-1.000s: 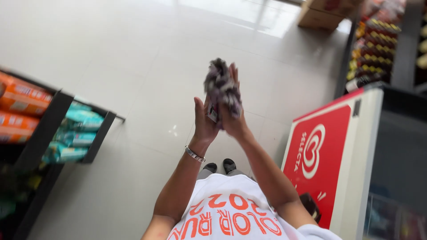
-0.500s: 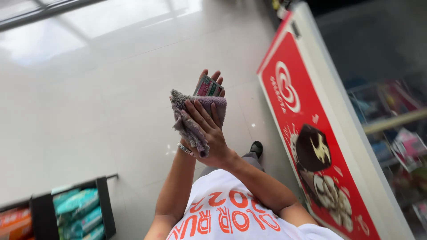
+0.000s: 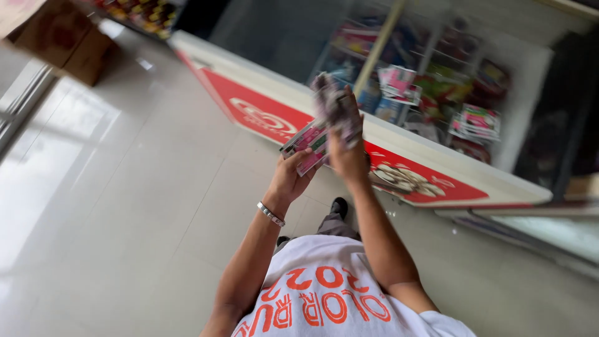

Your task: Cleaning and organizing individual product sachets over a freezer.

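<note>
Blurred throughout by motion; fine detail lost. Two hands raised together at centre, one o'clock of the white shirt (image 3: 324,299) with orange lettering. Left hand (image 3: 288,178), one metal bracelet (image 3: 270,213) at the wrist, fingers curled shut around a flat stack of pink-and-green packets (image 3: 306,145); count of packets impossible to tell, edges smeared. Right hand (image 3: 348,153) just at three o'clock of it, fingers clamped on a greyish mottled cloth (image 3: 331,103) sticking up toward twelve o'clock; fingertips mostly hidden behind the cloth. One dark shoe (image 3: 339,206) visible below at six o'clock, the other hidden. One red-fronted chest freezer (image 3: 437,181) from eleven to three o'clock, contents under glass hard to make out. One cardboard box (image 3: 59,47) at ten o'clock, cut off by the frame.
</note>
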